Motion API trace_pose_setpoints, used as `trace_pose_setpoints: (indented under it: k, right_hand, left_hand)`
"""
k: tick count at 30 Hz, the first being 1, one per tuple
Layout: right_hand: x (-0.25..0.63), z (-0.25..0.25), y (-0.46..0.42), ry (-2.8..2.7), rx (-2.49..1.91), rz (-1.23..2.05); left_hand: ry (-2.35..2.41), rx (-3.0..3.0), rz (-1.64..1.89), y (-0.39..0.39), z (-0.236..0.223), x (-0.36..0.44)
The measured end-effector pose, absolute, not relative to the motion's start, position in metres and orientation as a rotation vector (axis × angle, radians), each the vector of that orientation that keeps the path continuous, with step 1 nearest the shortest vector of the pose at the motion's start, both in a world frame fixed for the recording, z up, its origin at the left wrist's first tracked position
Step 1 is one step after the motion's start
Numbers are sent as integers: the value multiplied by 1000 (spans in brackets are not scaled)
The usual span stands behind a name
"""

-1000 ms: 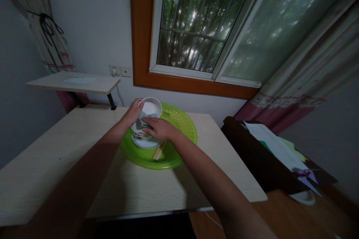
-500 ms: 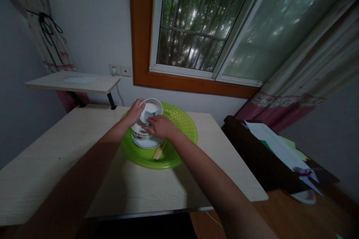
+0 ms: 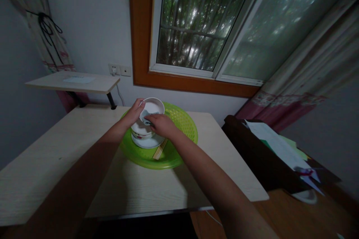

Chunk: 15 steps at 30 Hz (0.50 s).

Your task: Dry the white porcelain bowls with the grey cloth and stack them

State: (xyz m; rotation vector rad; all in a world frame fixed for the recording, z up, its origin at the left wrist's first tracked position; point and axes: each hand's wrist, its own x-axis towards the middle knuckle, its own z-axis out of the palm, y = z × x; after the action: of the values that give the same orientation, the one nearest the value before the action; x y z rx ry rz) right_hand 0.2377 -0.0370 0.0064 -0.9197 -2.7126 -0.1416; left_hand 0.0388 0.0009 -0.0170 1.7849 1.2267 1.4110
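Observation:
My left hand (image 3: 134,112) grips the left rim of a white bowl (image 3: 154,104), which is tilted toward me. Inside that bowl, my right hand (image 3: 162,125) presses a grey-green cloth (image 3: 144,117) against the near wall, its fingers closed on the cloth. Below them a stack of white bowls (image 3: 140,129) with a floral band rests on a white plate (image 3: 148,142). Wooden chopsticks (image 3: 159,150) lie beside the plate. All of these sit in a round green plastic basket (image 3: 186,124) with a perforated side.
The basket stands on a pale wooden table (image 3: 151,190). At the back left is a small raised shelf (image 3: 75,82) on black legs. To the right, papers (image 3: 276,143) lie on a dark brown piece of furniture (image 3: 249,157). A window (image 3: 193,22) is behind.
My right hand has shifted slightly with the cloth inside the bowl, its fingers now more curled. The bowl has turned slightly in my left hand, and its rim sits a little farther right.

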Motion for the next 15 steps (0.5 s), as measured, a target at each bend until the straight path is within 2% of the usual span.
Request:
trace_pose_setpoints:
  k: [15]
  right_hand:
    - [245, 13, -39, -2757, -776, -593]
  left_hand:
    - [1072, 1632, 1443, -3, -6, 37]
